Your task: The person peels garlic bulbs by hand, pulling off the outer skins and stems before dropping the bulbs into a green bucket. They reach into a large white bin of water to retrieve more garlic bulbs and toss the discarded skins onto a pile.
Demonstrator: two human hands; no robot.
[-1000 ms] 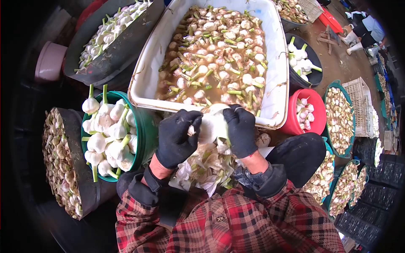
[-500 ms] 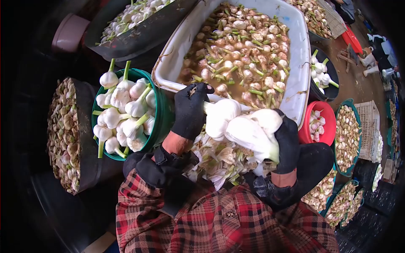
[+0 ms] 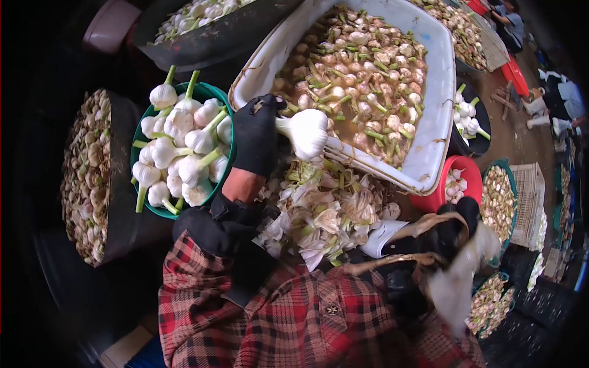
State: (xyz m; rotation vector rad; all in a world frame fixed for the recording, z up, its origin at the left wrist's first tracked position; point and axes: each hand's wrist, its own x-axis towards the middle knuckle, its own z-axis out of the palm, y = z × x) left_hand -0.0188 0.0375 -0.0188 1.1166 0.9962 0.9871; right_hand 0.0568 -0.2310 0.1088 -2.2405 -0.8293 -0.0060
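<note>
My left hand (image 3: 254,136), in a black glove, is closed round the stem of a clean white garlic bulb (image 3: 307,134); the bulb points right, over the near edge of the white tub (image 3: 368,161). Blurred by motion, my right hand (image 3: 451,236) is at the right, above my knee, with long strips of loose peel (image 3: 457,288) trailing about it; its fingers are smeared. Between my arms lies a heap of garlic skins (image 3: 325,218). To the left, a green bucket (image 3: 228,161) holds white bulbs with green stems.
Garlic floats in brown water in the tub. A red bucket (image 3: 423,201) stands to its right, beside green baskets and a pale crate (image 3: 529,205). A dark container (image 3: 129,178) of garlic is at far left. Other people (image 3: 509,24) are at the upper right.
My right hand has moved right and down, away from the bulb, and peel now trails around it. The bulb in my left hand shows without the large white layers. The view has shifted slightly.
</note>
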